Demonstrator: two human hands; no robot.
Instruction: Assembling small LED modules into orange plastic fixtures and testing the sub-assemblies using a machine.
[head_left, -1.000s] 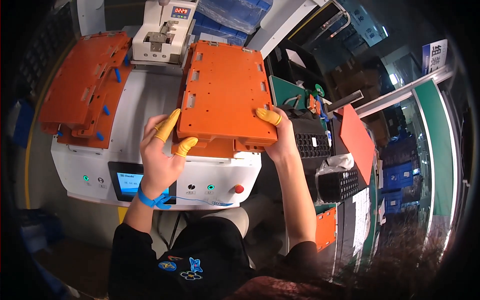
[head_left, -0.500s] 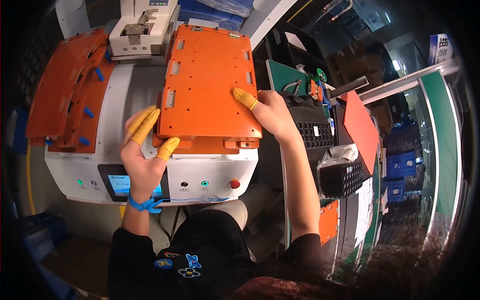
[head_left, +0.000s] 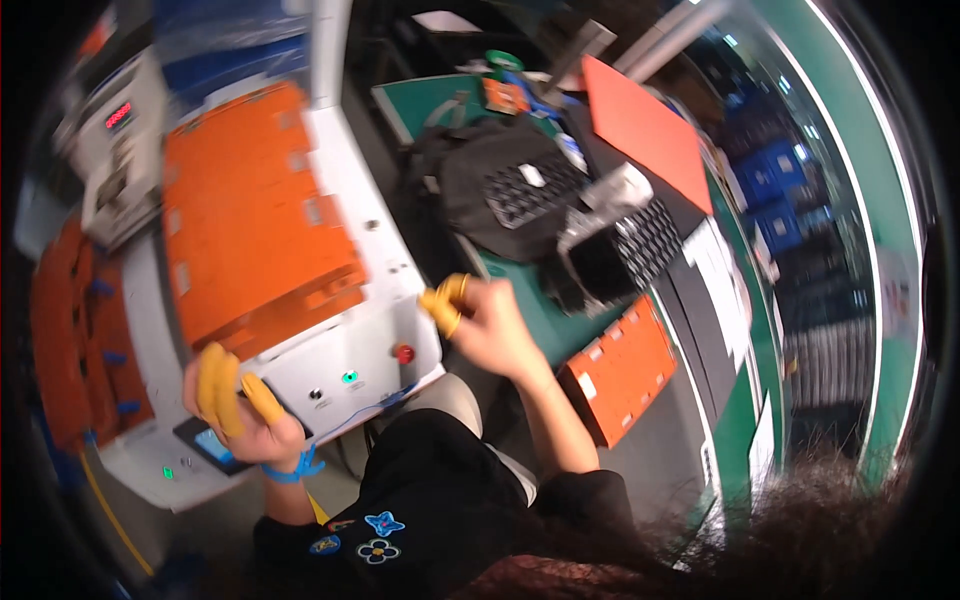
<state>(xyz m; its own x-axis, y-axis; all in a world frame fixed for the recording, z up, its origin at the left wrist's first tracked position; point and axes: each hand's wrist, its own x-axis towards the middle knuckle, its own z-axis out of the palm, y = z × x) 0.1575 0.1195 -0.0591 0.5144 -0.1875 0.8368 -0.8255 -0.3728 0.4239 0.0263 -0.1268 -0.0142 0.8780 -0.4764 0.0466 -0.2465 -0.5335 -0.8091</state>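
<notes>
In the head view, three orange fixtures can be counted. The large fixture (head_left: 255,210) sits on the white machine (head_left: 345,170), a second fixture (head_left: 75,345) lies to its left with at least three blue pegs (head_left: 115,357) along its side, and a third fixture (head_left: 620,370) is off to the right, beyond the right forearm. One flat orange-red board (head_left: 650,130) lies farther up.

The person's two hands both wear yellow finger covers. The left hand (head_left: 240,410) is open, its fingers raised and bent at the large fixture's near edge; whether they touch it cannot be told. The right hand (head_left: 485,320) is curled, thumb and fingers close together, just beside the machine's right edge near one red button (head_left: 404,353); blur hides whether it grips anything.

Two black pocketed trays are visible: one tray (head_left: 535,185), bearing a white label, on a black bag (head_left: 460,190), the other tray (head_left: 650,245) beside crumpled clear plastic (head_left: 615,195). Their pockets are too blurred to read. At least two blue bins (head_left: 770,175) show farther right, their contents indistinct.
</notes>
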